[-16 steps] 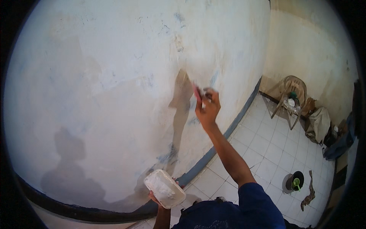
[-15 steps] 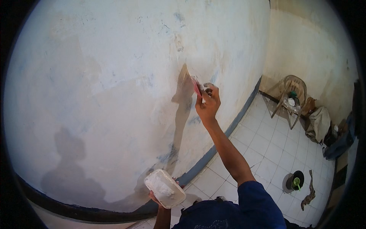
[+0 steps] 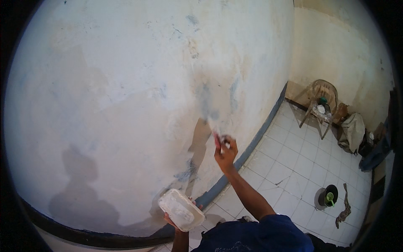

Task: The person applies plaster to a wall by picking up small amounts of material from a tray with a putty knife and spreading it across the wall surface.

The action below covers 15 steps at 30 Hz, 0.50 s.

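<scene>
My right hand (image 3: pixel 226 153) pinches a small reddish putty scraper (image 3: pixel 217 139), blurred by motion, with its blade edge against or very close to the white wall (image 3: pixel 138 126). Around it the wall carries damp-looking smears and blue-grey patches. Low down near the wall, my left hand (image 3: pixel 169 220) holds a whitish rectangular plastic tub (image 3: pixel 164 204) from beneath, its fingertips showing at the sides. White putty (image 3: pixel 181 215) lies in the tub, which is tilted so its inside shows.
A grey-blue skirting band (image 3: pixel 214 190) runs along the wall's foot above white floor tiles (image 3: pixel 268 176). At the right stand a dark bucket (image 3: pixel 324 198) with a green dipper (image 3: pixel 330 196) and a crumpled rag (image 3: pixel 345 210). Farther off are a loaded plastic chair (image 3: pixel 324 90) and a draped sack (image 3: pixel 352 131).
My right hand has moved down the wall with the scraper, uncovering a blue-grey patch above. The left hand still holds the tub in nearly the same place. The view has shifted slightly.
</scene>
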### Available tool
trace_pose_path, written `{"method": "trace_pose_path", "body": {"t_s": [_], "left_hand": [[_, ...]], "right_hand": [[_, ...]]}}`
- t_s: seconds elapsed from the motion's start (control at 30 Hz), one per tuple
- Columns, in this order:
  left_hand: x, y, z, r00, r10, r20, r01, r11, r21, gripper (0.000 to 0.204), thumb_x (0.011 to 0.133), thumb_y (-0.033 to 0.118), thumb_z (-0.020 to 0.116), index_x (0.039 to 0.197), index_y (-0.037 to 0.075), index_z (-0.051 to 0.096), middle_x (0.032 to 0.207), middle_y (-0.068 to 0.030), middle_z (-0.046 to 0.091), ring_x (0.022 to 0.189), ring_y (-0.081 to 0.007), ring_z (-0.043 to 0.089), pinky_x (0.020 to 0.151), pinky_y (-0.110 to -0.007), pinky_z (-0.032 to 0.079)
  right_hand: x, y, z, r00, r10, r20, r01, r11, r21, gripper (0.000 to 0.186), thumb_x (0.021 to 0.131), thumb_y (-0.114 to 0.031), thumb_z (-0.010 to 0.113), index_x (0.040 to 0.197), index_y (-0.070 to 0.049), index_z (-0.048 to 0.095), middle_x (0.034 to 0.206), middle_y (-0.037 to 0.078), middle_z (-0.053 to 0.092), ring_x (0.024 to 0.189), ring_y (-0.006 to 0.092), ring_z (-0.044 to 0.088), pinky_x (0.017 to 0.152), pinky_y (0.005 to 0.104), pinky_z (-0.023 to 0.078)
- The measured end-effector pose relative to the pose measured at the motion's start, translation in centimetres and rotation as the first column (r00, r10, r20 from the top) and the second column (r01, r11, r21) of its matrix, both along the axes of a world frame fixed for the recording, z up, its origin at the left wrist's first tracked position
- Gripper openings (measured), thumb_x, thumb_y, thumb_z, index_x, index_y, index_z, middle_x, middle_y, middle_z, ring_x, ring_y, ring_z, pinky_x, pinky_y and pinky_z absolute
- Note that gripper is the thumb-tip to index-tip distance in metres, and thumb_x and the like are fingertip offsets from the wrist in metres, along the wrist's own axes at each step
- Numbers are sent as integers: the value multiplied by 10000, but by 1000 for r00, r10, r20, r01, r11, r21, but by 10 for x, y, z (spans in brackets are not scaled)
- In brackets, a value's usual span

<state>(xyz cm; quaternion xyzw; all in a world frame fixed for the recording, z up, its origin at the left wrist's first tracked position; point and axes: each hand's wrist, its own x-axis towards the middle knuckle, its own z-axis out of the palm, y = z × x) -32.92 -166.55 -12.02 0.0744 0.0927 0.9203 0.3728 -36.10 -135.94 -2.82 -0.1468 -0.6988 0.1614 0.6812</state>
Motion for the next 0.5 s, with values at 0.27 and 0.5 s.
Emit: {"method": "trace_pose_path", "body": {"t_s": [0.27,0.5], "left_hand": [[-1,-1,-7,996,-29,-89,18,992,-121,977,701,768,559,1493,265,287,1397,-207,443,1183,-437,513,1019,-766,247],[2,4,11,996,-76,-50,75,997,-10,938,702,695,610,1463,208,358,1340,-205,512,1214,-453,485,1053,-709,270]], "right_hand": [[-23,-62,-59,985,77,154,-93,991,95,353,592,2,713,941,-49,704,869,111,618,642,265,600,556,364,502],[20,14,1,999,-5,47,9,997,-81,188,664,30,697,843,-24,670,1108,158,620,740,281,610,614,373,505]]}}
